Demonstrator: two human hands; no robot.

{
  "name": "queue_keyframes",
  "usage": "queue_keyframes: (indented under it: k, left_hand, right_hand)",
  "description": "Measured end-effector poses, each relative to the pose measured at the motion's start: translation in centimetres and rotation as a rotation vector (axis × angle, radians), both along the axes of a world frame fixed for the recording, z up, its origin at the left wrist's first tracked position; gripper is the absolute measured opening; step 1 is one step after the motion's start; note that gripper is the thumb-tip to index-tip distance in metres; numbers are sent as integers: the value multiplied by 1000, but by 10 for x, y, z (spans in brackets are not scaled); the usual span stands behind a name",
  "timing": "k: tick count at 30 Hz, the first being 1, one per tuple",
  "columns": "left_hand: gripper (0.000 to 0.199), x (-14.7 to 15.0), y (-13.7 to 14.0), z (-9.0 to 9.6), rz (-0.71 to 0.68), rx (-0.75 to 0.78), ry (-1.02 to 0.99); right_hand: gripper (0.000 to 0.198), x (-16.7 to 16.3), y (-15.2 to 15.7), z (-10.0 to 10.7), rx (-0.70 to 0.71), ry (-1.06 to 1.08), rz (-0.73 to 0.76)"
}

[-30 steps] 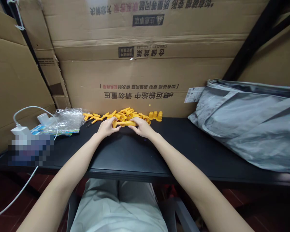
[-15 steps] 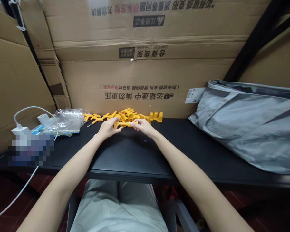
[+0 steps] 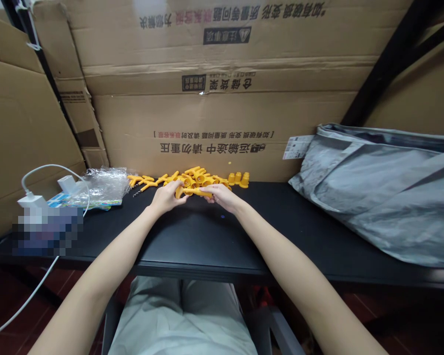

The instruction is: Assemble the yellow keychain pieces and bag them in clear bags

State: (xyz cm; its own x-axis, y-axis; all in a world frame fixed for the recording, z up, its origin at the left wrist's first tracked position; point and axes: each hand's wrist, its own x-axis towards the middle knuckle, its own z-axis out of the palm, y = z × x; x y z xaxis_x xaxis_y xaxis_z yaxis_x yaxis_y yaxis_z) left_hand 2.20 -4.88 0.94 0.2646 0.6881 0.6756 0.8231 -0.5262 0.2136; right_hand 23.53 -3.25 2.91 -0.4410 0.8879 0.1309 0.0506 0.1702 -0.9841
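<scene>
Between my two hands lies a yellow plastic corkscrew (image 3: 195,191), held low in front of a pile; its metal spiral does not show. My left hand (image 3: 166,197) is closed on the wide left end. My right hand (image 3: 222,195) pinches the right end, thumb on top. Just behind the fingers is a heap of yellow corkscrew parts (image 3: 198,173), some with round open cups facing me. Left of it lie several yellow handles (image 3: 148,183), with thin metal spirals (image 3: 137,194) sticking out. Several yellow cups (image 3: 238,177) stand to the right of the heap.
A crumpled clear plastic bag (image 3: 101,182) lies on the black table (image 3: 207,236) at the left, by a white charger (image 3: 33,204) with a cable and a blurred-out object. At the right leans a large grey bag (image 3: 370,192). Cardboard (image 3: 222,113) walls the back.
My right fingers have shifted slightly along the corkscrew, and its right end shows more. The left hand and the pile look nearly the same.
</scene>
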Motion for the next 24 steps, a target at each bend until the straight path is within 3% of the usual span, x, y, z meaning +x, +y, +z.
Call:
queue_keyframes:
  k: [7,14,16,19,22,24]
  left_hand:
    - [36,-3,5,-3,14,13,40]
    - [58,-13,7,1,18,-65,25]
    - [55,-21,10,2,122,-98,-19]
    - [47,-40,18,-1,409,-187,-42]
    - [52,-59,25,-9,677,-367,-1]
    - [57,-67,29,-15,767,-511,7]
  right_hand:
    - [17,-5,6,-8,-194,131,-54]
    - [7,-2,10,-7,-342,269,-163]
    - [6,1,12,-4,-342,348,-241]
    - [9,5,17,-2,-306,505,-341]
    - [9,9,21,-3,-245,594,-410]
    - [11,9,24,-6,-144,593,-453]
